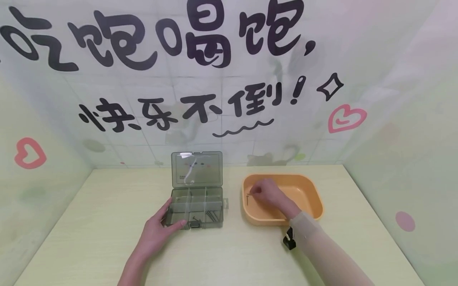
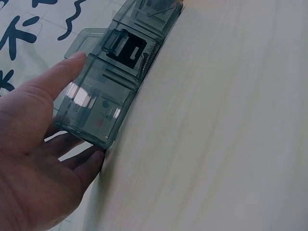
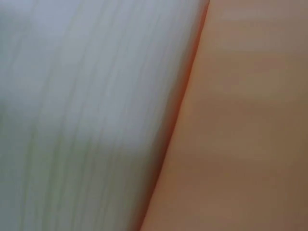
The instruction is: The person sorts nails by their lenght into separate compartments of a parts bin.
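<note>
A grey see-through compartment box (image 1: 196, 206) stands on the table with its lid (image 1: 196, 170) raised at the back. My left hand (image 1: 156, 230) grips its left front corner; in the left wrist view the thumb lies on the front edge and the fingers reach round the side. Long dark screws (image 1: 212, 216) lie in the front right compartment, with a few in the front middle one. Inside the orange tray (image 1: 300, 198), my right hand (image 1: 268, 192) pinches a small screw (image 1: 249, 194) near the left wall. Another screw (image 1: 247, 200) shows just below the fingertips.
The pale wooden table (image 1: 229, 258) meets printed walls at the back and both sides. A black clip-like piece (image 1: 289, 240) hangs under the right sleeve by the tray's front. In the right wrist view, only the tray's orange wall (image 3: 240, 120) and the tabletop (image 3: 82, 120) show.
</note>
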Tool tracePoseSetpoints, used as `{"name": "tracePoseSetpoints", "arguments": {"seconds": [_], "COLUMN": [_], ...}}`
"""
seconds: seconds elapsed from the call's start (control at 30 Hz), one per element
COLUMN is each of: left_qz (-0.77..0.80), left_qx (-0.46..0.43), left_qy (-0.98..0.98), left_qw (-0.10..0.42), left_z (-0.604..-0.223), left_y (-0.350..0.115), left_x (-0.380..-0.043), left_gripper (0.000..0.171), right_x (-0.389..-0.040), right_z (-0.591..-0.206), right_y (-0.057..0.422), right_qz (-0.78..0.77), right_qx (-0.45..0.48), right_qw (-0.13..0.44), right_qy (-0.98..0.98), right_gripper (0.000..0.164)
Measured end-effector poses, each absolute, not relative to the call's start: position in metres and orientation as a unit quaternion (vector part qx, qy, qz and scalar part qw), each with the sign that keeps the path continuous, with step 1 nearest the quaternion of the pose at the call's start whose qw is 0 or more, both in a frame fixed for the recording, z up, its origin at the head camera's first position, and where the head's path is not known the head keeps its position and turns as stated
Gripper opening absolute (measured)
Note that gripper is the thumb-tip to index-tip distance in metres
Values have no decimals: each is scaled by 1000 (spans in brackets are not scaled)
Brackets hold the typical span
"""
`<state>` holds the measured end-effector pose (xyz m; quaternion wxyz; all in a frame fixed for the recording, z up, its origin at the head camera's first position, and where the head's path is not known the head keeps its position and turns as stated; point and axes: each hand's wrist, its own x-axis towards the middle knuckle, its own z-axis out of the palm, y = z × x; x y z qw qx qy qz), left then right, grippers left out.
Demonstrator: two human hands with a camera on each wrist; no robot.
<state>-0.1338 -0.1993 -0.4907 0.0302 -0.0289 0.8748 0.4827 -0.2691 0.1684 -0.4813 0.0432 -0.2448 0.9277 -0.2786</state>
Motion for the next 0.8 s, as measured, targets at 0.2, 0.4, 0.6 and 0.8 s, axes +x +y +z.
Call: {"name": "tracePoseSetpoints", "arguments": {"seconds": [0.2,0.4,0.6,0.8], "left_qz": [485,487,497,494], "left_qx": [-24,-28,-29,-26], "left_qy": [874,872,867,869], "left_qw": [25,29,28,20], "left_z": [-489,-495,-497,-494], "left_y": [-199,-199,-200,-200], "left_x": [-133,-133,-133,-135], "left_gripper": [98,97,98,97], "right_x": [-269,-265,-260,-257], "right_z": [-480,-482,-481,-475], "right_y": [170,175,178,181], "right_qz": [-284,-297,-310,-324], "right_qx": [-252,-259,-244,-240], "right_qw": [52,61,78,72], "right_qy": [924,917,915,913], "right_gripper": [15,12,15,13]}}
